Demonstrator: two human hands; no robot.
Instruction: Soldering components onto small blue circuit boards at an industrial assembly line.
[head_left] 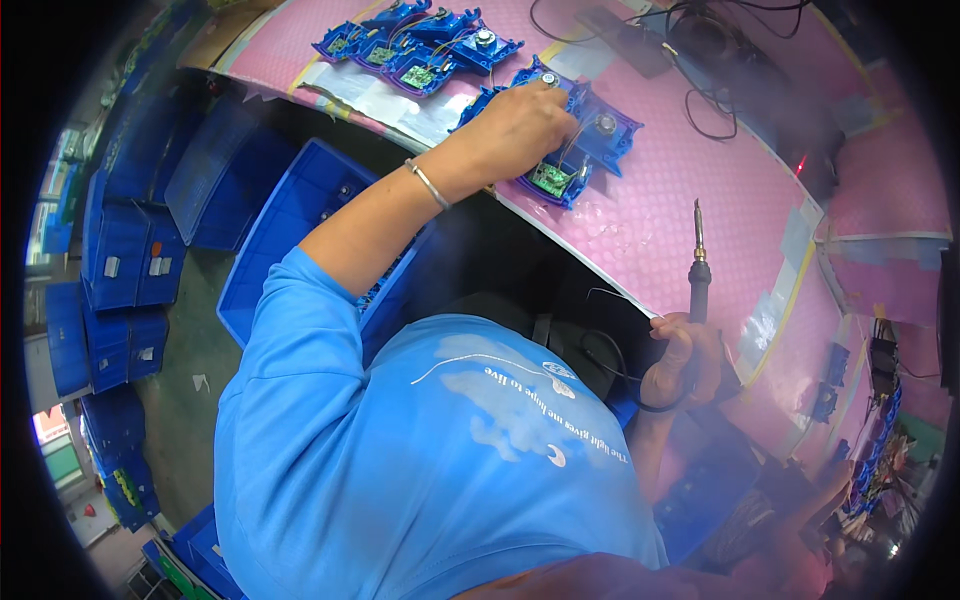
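My left hand (522, 132) reaches over the near edge of the pink-covered bench, its fingers curled down on a blue plastic housing (548, 72). The fingertips are partly hidden. Right beside it lies an opened blue housing (606, 150) with a round metal part, thin wires and a green circuit board (550, 178). My right hand (690, 362) is closed around the dark handle of a soldering iron (699, 262), whose metal tip points up, away from the housings. A thin wire (608, 292) sticks out near that hand's thumb.
More opened blue housings (415, 48) with boards lie farther left on the bench. Black cables (712, 118) run along the far side. Below the bench edge stands a blue bin (262, 245) holding parts; stacked blue bins (130, 255) line the left. Bundled wires (885, 450) lie at right.
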